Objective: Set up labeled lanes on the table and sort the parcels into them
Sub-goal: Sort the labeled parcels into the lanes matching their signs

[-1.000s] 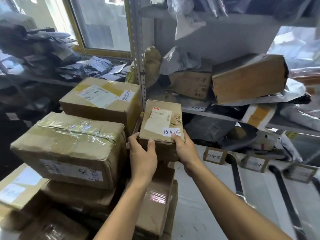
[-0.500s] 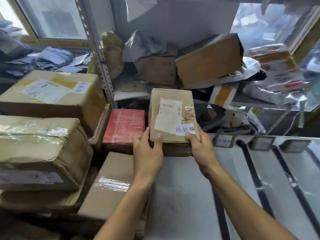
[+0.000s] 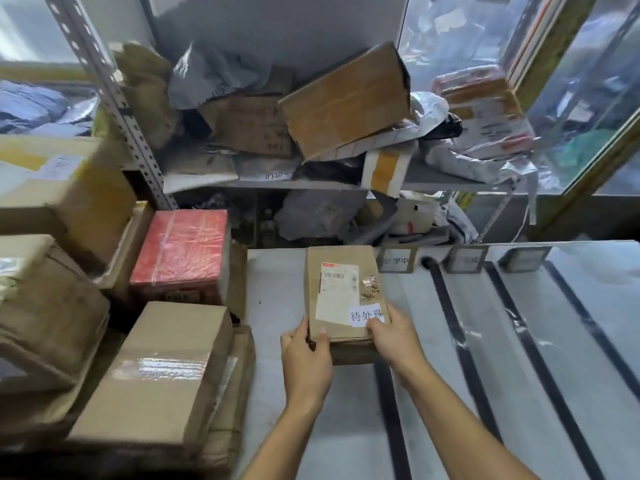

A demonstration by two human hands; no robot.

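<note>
Parcel: small brown cardboard box, lying in the leftmost lane of the table, near the far edge; near end held by both hands.
Parcel top: printed shipping label across the middle, white handwritten slip at the near right corner.
Left hand: at the box's near left corner, thumb up on the top face, fingers curled round the left side, gripping the box.
Right hand: at the near right corner, thumb pressing on the white slip, fingers wrapped round the right side, gripping the box.
Grip relative to parcel: both hands at the near end only; far end of the box free, pointing at the table's far edge.
Lanes: dark tape strips running from near edge to far edge, dividing the right part of the table.
Lane signs: small framed cards at the far edge; one just right of the box's far end, two more further right; writing mostly blurred.
Left of the table: stack of taped cardboard boxes against the left edge, a red-wrapped box behind it, larger cartons further left.
Shelf rack beyond the far edge: holding a tilted brown carton, other cartons, grey poly mailers, a box with yellow tape; more mailers under the shelf.
</note>
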